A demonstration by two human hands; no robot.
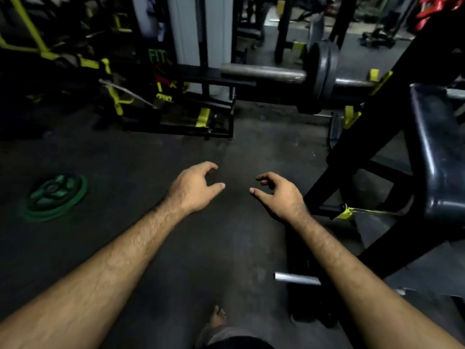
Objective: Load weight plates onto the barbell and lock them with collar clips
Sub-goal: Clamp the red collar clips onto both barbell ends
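The barbell's steel sleeve (264, 73) points left at the upper middle, resting on the black rack. One black weight plate (320, 71) sits on the sleeve against its inner end. A green weight plate (56, 193) lies flat on the dark floor at the far left. My left hand (195, 188) and my right hand (279, 195) hover side by side over the floor, well below the sleeve, fingers curled apart and holding nothing. No collar clip is visible.
A black rack frame (377, 137) and padded bench (442, 147) fill the right side. A short steel peg (297, 278) sticks out low by my right forearm. Black and yellow machines (176, 102) stand behind the floor space. My bare foot (218, 316) shows at the bottom.
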